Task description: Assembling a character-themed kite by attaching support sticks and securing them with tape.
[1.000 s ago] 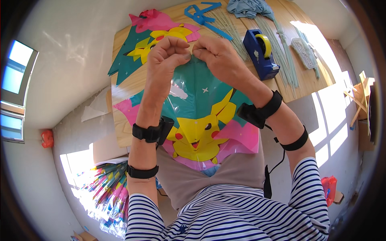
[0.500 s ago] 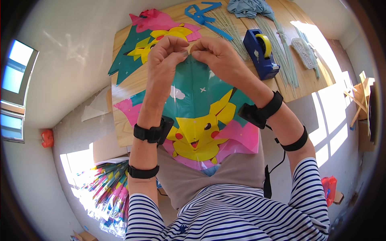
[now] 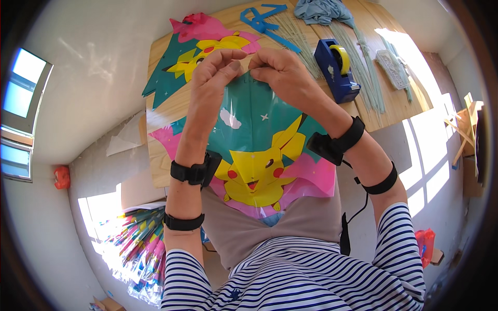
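Observation:
A glossy plastic kite (image 3: 246, 127), green with a yellow cartoon figure and pink lower parts, hangs from the tabletop over my lap. My left hand (image 3: 213, 72) is closed in a pinch at the left of its top tip. From the right, my right hand (image 3: 280, 70) pinches the same tip, thumb and forefinger together. A small gap separates the two sets of fingertips. Anything small between the fingers is too hidden to make out. Beyond my left hand, a second printed kite (image 3: 161, 78) of the same pattern lies flat on the table.
On the wooden table (image 3: 373, 116) stand a blue tape dispenser (image 3: 332, 72), bundles of thin pale rods (image 3: 360, 78), blue strips (image 3: 259, 22), a crumpled cloth (image 3: 321, 10) and a clear box (image 3: 391, 67) of small parts. Many folded printed kites (image 3: 137, 249) lie low at left.
My left fingertips have shifted slightly up and away from the right ones, its thumb lifting. My right hand has barely moved at the kite's tip.

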A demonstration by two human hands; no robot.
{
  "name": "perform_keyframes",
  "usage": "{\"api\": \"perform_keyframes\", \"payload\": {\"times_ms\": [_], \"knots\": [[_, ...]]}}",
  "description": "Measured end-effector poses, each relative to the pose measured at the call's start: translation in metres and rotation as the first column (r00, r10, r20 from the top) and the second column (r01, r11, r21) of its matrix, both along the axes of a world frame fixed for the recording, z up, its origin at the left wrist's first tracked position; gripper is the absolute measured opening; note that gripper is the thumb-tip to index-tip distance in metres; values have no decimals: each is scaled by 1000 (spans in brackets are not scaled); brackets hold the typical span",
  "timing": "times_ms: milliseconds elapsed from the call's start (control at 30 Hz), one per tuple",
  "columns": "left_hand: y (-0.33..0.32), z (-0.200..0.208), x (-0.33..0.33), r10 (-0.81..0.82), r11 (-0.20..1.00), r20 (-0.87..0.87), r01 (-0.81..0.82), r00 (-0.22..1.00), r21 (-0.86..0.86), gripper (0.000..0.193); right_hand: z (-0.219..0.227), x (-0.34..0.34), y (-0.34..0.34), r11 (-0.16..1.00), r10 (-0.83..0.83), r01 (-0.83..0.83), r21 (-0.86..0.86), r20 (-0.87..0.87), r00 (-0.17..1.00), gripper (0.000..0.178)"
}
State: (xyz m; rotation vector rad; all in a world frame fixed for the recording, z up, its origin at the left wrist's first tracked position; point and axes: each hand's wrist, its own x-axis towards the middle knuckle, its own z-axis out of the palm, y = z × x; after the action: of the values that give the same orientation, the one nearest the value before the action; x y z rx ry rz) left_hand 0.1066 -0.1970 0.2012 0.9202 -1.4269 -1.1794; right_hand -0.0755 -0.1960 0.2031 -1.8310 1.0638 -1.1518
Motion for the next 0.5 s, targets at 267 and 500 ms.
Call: {"api": "perform_keyframes", "payload": {"times_ms": [267, 500], "knots": [[7, 9, 5, -43, 998, 88, 48, 995, -52, 36, -8, -7, -1, 984, 114, -130, 119, 133, 985, 12], [9, 4, 13, 339, 898, 329, -198, 881, -393, 35, -36, -63, 8, 924, 109, -2, 382, -259, 960, 17]]}}
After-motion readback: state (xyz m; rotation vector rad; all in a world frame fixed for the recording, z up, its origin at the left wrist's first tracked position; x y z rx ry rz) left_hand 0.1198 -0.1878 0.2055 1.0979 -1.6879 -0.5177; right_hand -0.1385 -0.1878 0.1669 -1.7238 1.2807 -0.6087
